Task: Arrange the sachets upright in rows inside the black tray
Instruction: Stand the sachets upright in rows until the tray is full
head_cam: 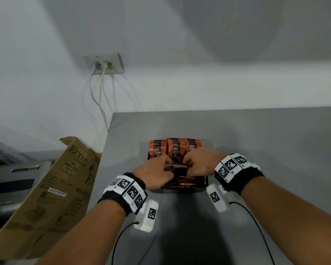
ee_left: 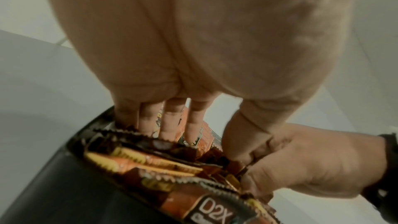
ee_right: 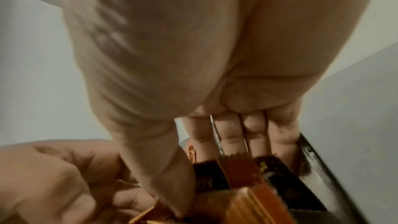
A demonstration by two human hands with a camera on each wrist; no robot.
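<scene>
Bench (head_cam: 256,134) carries the black tray (head_cam: 204,181); upright sachets (head_cam: 175,149) fill its far rows, loose sachets (head_cam: 183,183) lie near, unsorted. Left hand (head_cam: 153,174) and right hand (head_cam: 201,162), fingers curled, pinch sachets mid-tray. Wrist views alone show the fingers (ee_left: 171,118) tucked behind packets

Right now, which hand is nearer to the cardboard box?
Left. The left hand works in the black tray on the side towards the cardboard box; the right hand is on the far side.
</scene>
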